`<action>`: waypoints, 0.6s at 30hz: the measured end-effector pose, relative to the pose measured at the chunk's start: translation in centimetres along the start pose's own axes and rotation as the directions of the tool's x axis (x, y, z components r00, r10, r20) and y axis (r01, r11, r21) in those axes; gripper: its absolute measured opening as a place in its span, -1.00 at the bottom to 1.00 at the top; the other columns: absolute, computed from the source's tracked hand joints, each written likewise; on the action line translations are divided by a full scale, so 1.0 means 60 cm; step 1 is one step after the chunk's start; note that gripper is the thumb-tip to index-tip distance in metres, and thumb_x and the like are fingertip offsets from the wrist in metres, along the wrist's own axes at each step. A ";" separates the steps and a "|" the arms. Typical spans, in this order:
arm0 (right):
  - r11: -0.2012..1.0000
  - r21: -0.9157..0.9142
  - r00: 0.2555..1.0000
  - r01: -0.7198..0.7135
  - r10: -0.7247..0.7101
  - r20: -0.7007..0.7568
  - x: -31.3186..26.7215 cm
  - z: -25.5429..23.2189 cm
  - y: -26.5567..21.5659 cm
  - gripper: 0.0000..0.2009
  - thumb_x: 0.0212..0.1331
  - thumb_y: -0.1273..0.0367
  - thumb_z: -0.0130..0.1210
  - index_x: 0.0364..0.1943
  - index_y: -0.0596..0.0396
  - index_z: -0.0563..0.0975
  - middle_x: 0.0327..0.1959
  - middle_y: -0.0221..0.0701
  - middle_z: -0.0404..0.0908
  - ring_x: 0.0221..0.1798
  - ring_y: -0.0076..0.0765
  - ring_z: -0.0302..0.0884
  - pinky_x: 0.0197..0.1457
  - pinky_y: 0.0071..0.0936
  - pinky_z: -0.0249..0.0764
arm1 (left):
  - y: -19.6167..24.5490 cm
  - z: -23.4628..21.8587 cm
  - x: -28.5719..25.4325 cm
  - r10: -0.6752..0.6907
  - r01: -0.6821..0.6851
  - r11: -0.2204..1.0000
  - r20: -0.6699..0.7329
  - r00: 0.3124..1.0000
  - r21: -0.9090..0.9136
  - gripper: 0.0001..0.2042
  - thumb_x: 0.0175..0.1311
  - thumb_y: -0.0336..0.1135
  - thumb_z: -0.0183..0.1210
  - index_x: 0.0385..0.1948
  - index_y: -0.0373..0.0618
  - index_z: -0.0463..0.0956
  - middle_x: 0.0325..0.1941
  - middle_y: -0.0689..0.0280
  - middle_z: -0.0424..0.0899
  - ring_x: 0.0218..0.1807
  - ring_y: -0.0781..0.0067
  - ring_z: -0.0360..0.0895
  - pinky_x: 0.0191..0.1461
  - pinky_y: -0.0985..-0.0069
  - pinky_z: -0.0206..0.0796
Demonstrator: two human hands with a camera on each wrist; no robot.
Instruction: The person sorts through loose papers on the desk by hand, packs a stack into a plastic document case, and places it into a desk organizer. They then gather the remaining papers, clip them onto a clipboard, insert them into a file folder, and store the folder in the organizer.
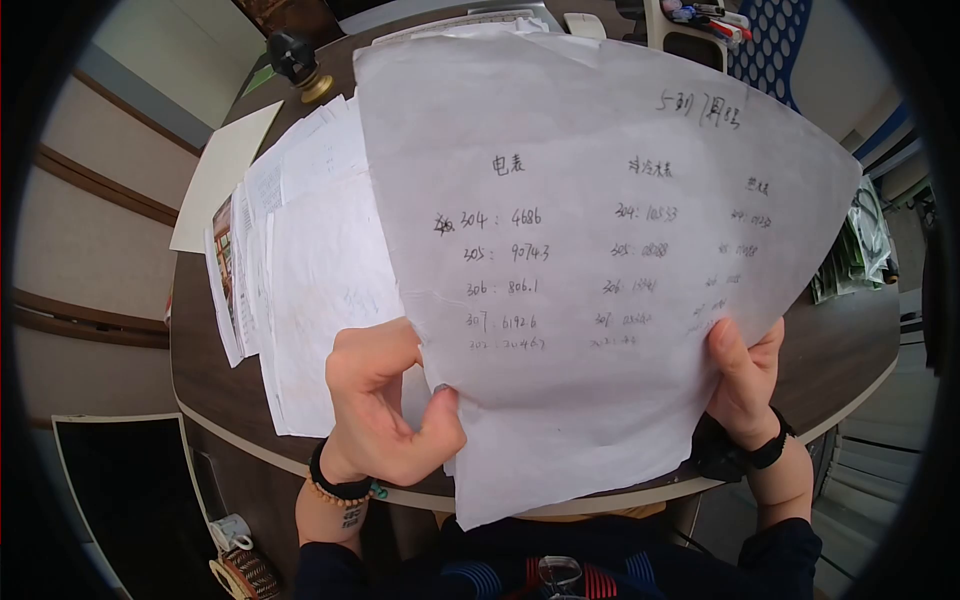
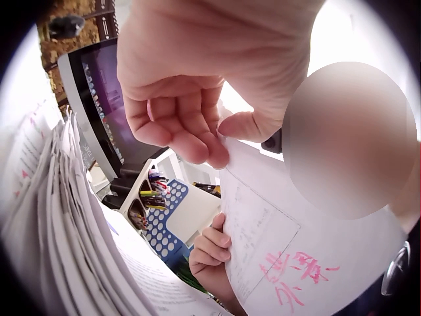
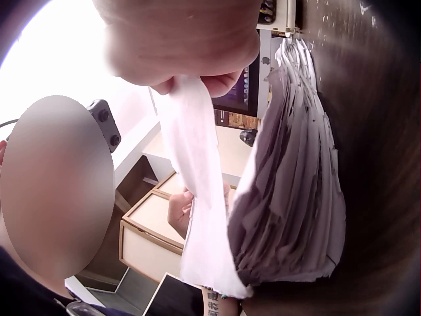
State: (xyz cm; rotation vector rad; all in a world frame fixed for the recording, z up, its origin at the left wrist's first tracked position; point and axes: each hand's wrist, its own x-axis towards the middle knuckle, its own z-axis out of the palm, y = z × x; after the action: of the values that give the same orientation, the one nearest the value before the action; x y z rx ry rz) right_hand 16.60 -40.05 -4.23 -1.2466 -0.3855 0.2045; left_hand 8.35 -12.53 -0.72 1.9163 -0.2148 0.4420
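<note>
Pinching the sheet (image 1: pixel 600 250) by its near corners, the left hand (image 1: pixel 385 405) and right hand (image 1: pixel 745 380) lift it above the surface (image 1: pixel 850 350), fingers (image 2: pixel 197 135) closed on paper, apparently tilted for reading, right of the stack (image 1: pixel 300 280).

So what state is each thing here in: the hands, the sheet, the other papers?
Handwritten sheet: lifted off the desk, creased, held at both lower edges.
Left hand: pinches the sheet's lower left edge.
Right hand: grips the sheet's lower right edge.
Paper stack: lying fanned out on the desk.
Pen holder: upright, with pens in it.
</note>
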 end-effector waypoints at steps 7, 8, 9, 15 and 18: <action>0.999 -0.037 1.000 0.022 -0.022 -0.018 -0.001 0.002 -0.002 -0.74 0.25 0.40 0.11 -0.05 0.29 0.55 -0.03 -0.29 0.61 -0.04 -0.49 0.50 0.08 -0.52 0.36 | -0.006 -0.001 -0.001 -0.016 0.016 1.000 -0.032 0.999 -0.017 -0.91 -0.25 -0.60 -0.03 -0.64 -0.33 0.43 -0.62 0.27 0.51 -0.58 0.58 0.37 -0.42 0.68 0.15; 0.999 -0.044 1.000 0.019 -0.020 -0.024 -0.001 0.003 -0.002 -0.74 0.25 0.39 0.11 -0.06 0.29 0.55 -0.04 -0.29 0.61 -0.04 -0.50 0.51 0.07 -0.52 0.36 | -0.006 -0.001 -0.002 -0.034 0.033 0.999 -0.033 0.999 -0.031 -0.92 -0.24 -0.59 -0.03 -0.65 -0.32 0.43 -0.62 0.28 0.51 -0.57 0.57 0.38 -0.41 0.68 0.16; 0.998 -0.052 0.999 0.017 -0.019 -0.030 -0.001 0.003 -0.002 -0.74 0.25 0.39 0.11 -0.07 0.29 0.55 -0.05 -0.30 0.62 -0.05 -0.50 0.51 0.06 -0.53 0.36 | -0.006 -0.002 -0.002 -0.052 0.050 0.998 -0.033 0.998 -0.045 -0.93 -0.22 -0.58 -0.03 -0.65 -0.32 0.43 -0.62 0.28 0.52 -0.56 0.56 0.38 -0.41 0.67 0.17; 0.996 -0.075 0.998 -0.053 0.055 0.018 0.001 -0.023 0.001 -0.65 0.32 0.34 0.05 0.13 0.17 0.37 0.11 -0.28 0.51 0.10 -0.43 0.47 0.21 -0.42 0.34 | -0.012 -0.017 -0.008 -0.125 0.082 0.927 -0.096 0.988 -0.366 -0.91 -0.05 -0.49 0.07 -0.51 -0.31 0.47 -0.53 0.29 0.57 -0.45 0.53 0.44 -0.27 0.64 0.24; 0.996 -0.074 0.998 -0.043 0.045 0.032 0.001 -0.022 0.001 -0.66 0.33 0.35 0.04 0.12 0.17 0.37 0.10 -0.28 0.51 0.11 -0.43 0.47 0.22 -0.43 0.34 | -0.005 0.004 -0.004 -0.230 0.130 0.843 -0.130 0.965 -0.523 -0.79 -0.02 -0.39 0.28 -0.41 -0.32 0.49 -0.42 0.24 0.62 -0.39 0.52 0.50 -0.21 0.63 0.27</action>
State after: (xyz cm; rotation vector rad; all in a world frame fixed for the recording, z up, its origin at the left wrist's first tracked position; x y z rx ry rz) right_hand 17.17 -41.16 -4.64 -1.3257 -0.3979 0.2510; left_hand 8.26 -12.69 -1.15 1.3450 -0.0176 0.3884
